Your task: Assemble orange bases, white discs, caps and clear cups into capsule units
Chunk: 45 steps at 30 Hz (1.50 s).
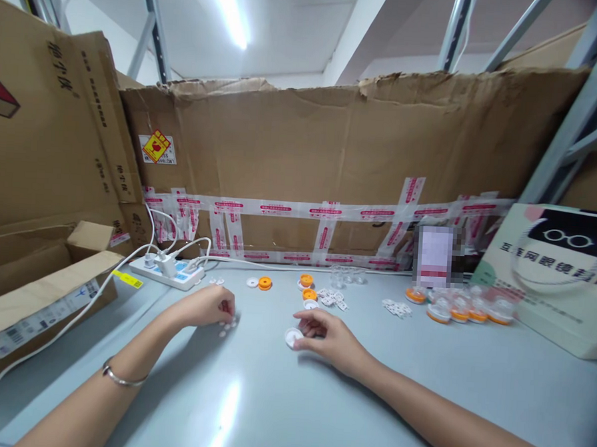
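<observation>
Head view showed the right hand (pixel 333 340) with its fingers grasping a round white plastic disc (pixel 290 338) by the rim. The left hand (pixel 207 307) had its fingers curled beside small round white pieces (pixel 222 333) on the pale blue surface (pixel 269 395); whether they gripped one could not be told. Beyond the right fingers lay round orange plastic parts (pixel 309 294).

Free rm front-ctr of tbl (pixel 273 409); obst.: box (pixel 45 291) & pwr strip (pixel 173 272) L, cardboard (pixel 302 157) behind, bag (pixel 555 300) R.
</observation>
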Each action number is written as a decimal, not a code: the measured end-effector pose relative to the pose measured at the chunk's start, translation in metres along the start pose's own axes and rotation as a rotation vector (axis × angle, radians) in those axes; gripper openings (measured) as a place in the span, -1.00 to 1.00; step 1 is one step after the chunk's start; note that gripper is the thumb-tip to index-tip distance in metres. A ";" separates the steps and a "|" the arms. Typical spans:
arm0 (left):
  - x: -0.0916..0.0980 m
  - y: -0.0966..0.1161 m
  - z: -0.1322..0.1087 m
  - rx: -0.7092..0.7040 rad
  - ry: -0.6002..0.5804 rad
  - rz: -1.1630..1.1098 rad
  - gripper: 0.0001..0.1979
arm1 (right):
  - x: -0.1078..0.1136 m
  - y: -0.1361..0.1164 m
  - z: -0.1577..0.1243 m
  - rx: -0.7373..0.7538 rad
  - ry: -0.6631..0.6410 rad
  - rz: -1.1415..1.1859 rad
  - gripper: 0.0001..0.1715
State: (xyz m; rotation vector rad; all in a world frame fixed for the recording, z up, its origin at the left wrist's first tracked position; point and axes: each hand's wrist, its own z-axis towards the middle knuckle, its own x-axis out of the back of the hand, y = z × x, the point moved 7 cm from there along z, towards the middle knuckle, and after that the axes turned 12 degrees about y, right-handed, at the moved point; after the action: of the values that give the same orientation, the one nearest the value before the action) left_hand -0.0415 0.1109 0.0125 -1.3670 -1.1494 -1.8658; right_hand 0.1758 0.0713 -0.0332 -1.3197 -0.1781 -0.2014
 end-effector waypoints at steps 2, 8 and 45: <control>0.006 0.014 -0.001 -0.015 0.058 -0.047 -0.88 | 0.010 -0.006 0.003 -0.030 0.119 0.100 -0.63; 0.011 0.090 -0.010 -0.267 0.500 -0.371 -0.88 | 0.006 -0.024 -0.005 0.024 0.081 0.192 -0.73; -0.052 0.095 -0.013 -0.423 0.264 -0.067 -0.81 | -0.012 -0.033 -0.022 0.722 -0.278 -0.638 -0.72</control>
State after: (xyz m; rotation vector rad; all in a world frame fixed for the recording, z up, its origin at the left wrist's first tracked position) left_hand 0.0472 0.0508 -0.0083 -1.2500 -0.7004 -2.3501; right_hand 0.1560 0.0422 -0.0102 -0.5306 -0.8310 -0.4433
